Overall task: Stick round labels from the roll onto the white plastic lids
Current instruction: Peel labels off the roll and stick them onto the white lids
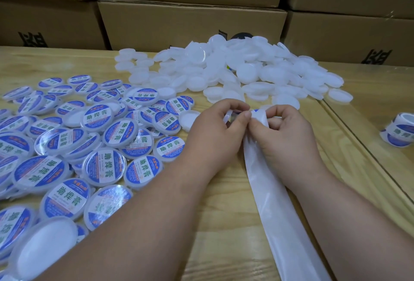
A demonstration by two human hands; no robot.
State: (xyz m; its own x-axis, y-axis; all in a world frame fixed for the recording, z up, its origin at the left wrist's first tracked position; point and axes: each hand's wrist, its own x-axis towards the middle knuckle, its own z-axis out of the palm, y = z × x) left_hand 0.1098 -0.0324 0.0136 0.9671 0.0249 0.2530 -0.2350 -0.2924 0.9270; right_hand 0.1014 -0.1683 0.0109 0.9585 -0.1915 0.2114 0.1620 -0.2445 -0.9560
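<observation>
My left hand (220,128) grips a white plastic lid (228,116) at the table's middle, its fingers curled over the rim. My right hand (283,130) pinches the top of the label strip (259,115), where a blue label edge shows between the two hands. The empty white backing strip (280,202) trails from my right hand toward the near edge. A heap of plain white lids (235,67) lies just beyond the hands. Labelled lids (89,146) with blue round labels cover the left side.
A roll of blue labels (399,129) stands at the right edge on the wooden table (224,213). Stacked cardboard boxes (190,25) wall off the back. A seam between table boards (358,141) runs diagonally on the right.
</observation>
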